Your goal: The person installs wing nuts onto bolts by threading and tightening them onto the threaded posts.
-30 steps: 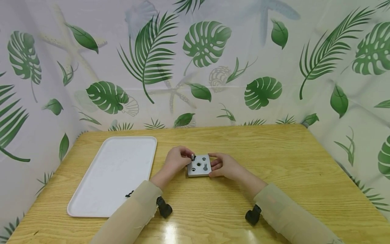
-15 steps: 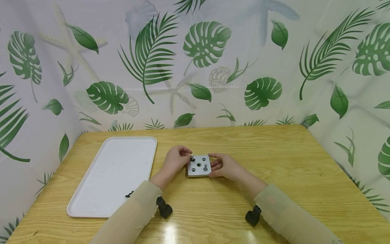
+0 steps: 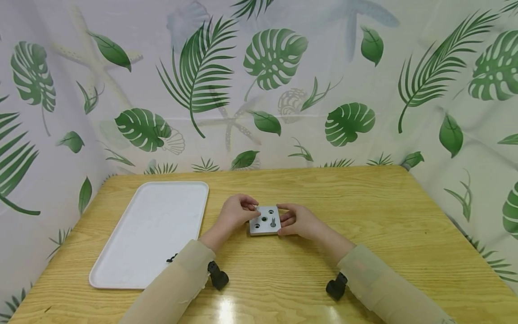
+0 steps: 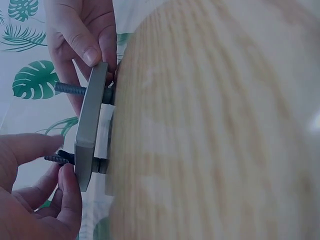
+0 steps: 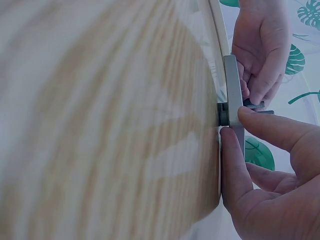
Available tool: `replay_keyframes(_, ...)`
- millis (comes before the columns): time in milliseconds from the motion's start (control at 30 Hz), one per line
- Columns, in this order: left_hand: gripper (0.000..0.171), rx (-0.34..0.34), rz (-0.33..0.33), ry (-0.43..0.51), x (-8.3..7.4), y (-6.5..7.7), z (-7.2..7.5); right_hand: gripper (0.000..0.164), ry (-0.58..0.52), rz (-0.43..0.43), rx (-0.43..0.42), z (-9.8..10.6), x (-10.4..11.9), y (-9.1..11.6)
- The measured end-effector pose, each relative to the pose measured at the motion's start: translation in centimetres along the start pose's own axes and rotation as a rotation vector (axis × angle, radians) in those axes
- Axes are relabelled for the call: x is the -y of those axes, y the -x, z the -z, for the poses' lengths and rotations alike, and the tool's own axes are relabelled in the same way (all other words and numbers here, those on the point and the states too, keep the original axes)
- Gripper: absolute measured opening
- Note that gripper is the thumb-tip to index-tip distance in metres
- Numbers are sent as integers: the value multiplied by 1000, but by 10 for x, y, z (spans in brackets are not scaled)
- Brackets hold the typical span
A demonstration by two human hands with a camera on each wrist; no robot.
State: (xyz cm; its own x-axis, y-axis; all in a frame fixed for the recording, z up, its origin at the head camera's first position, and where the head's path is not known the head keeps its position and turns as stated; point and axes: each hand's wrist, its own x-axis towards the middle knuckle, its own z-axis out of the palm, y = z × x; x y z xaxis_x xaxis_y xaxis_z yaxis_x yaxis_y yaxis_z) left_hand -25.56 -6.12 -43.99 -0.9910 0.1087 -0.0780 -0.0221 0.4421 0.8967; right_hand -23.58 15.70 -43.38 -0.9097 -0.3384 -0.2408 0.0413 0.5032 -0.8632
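A square silver metal plate (image 3: 262, 231) with several holes sits near the middle of the table, raised on bolt heads. Two threaded bolts stand up through it at opposite corners: the near-right bolt (image 3: 273, 222) is bare. On the far-left bolt (image 4: 51, 159) is a small black wing nut (image 4: 65, 156), pinched by the fingers of my left hand (image 3: 236, 212) and mostly hidden by them in the head view. My right hand (image 3: 301, 220) grips the plate's right edge, thumb on the upper face and a finger underneath, as the right wrist view shows.
A white tray (image 3: 151, 234) lies to the left on the wooden table (image 3: 364, 202). A second small black piece (image 3: 171, 258), shaped like a wing nut, lies on the tray beside my left sleeve. A leaf-patterned cloth (image 3: 259, 90) rises behind the table.
The fingers of my left hand have shifted around the wing nut, and the thumb now reaches farther over the plate's corner. My right hand and the plate stay in place.
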Motion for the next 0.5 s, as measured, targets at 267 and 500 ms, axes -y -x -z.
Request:
replay_keyframes(267,19,-8,-1,-19,1,-1,-1,82,-19,25,17,4,-2,0)
replay_keyframes(500,24,-14,-56,-65,3,-1,1,81,-12,12,11,4,-1,1)
